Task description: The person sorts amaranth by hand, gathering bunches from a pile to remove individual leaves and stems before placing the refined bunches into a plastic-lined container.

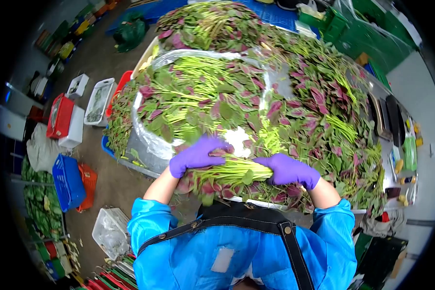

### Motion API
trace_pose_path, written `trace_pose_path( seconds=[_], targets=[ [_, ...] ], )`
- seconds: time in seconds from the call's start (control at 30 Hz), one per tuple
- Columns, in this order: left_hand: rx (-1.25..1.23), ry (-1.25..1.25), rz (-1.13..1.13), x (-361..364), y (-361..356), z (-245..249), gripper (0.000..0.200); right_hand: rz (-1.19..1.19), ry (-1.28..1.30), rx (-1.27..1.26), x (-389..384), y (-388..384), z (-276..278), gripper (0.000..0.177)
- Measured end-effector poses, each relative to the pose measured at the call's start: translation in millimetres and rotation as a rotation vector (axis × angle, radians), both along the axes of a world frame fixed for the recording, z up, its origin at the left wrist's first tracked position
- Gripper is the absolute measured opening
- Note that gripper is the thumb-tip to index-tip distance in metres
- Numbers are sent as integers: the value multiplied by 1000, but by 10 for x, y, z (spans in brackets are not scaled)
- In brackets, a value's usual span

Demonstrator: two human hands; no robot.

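A bunch of amaranth greens [234,173] lies crosswise in front of my body, its pale green stems toward the right and its purple-green leaves toward the left. My left hand [200,155], in a purple glove and slightly blurred, curls over the leafy side of the bunch. Around the cut stem ends closes my right hand [291,170], gloved the same way. Just beyond both hands is a white patch [238,141] among the leaves. Past it, a clear plastic bag [142,126] with its rim spread wide holds many layered bunches of the same greens.
Loose amaranth [319,96] covers the right side of the metal table [152,163], with another heap [208,24] at the back. On the floor to the left stand a blue crate [68,181], a white bin [100,102] and a white basket [110,234]. Green crates [377,43] stand back right.
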State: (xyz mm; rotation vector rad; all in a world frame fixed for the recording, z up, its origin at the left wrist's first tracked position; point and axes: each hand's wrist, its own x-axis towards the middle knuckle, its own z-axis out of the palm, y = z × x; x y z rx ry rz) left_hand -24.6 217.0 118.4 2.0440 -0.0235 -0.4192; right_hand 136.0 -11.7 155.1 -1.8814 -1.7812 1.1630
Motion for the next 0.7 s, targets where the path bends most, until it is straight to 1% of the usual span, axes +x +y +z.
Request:
trace_pose_path(
  seconds=[0.03,0.07,0.1,0.13,0.17,0.2,0.23,0.27,0.3,0.33,0.37,0.4,0.43,0.47,0.5,0.53,0.57,0.6,0.63,0.67,0.7],
  targets=[
    [-283,199,-59,-68,-71,-223,66,-33,116,-21,100,-87,-51,59],
    [-549,368,-27,-232,-195,-606,65,-67,234,-36,182,-167,-125,54],
    [-841,525,114,-431,-312,-1026,65,-91,237,-35,249,-235,-237,54],
    [-1115,617,274,-597,-463,-1328,64,-156,357,-158,321,-285,-362,53],
    [-1383,609,197,-589,-704,-1209,64,-218,479,-278,382,-319,-432,51],
    [-1651,598,120,-555,-930,-1079,63,-234,485,-274,418,-341,-450,51],
    [-1313,518,116,-541,-980,-1088,60,-225,496,-292,464,-344,-456,50],
    [-1313,525,112,-444,-1066,-897,60,-211,508,-316,501,-345,-461,49],
    [-1170,456,61,-339,-1156,-675,61,-169,442,-315,547,-324,-463,56],
    [-1023,389,14,-278,-1196,-524,62,-171,447,-310,588,-294,-429,56],
    [-995,385,124,-306,-1207,-543,62,-113,269,-224,623,-266,-370,64],
    [-990,389,127,-310,-1190,-544,62,-54,90,-139,640,-252,-344,74],
    [-1100,465,276,-317,-1150,-542,52,-164,-10,37,672,-285,-392,92],
    [-1210,539,432,-344,-1110,-548,42,-232,-232,318,706,-284,-460,95],
    [-1099,640,497,-444,-959,-912,33,-312,-223,397,744,-325,-456,94],
    [-981,733,559,-397,-850,-922,25,-392,-217,482,767,-316,-367,93],
    [-999,612,719,-485,-878,-897,24,-385,-204,486,747,-359,-413,93],
    [-1004,482,868,-535,-870,-855,23,-464,-100,446,733,-422,-469,92],
    [-854,534,604,-497,-696,-1032,32,-550,-12,421,807,-411,-496,92],
    [-707,597,349,-557,-523,-1323,44,-557,-12,426,842,-403,-545,92],
    [-977,403,261,-717,-448,-1516,51,-600,240,209,806,-441,-630,91]
  ],
)
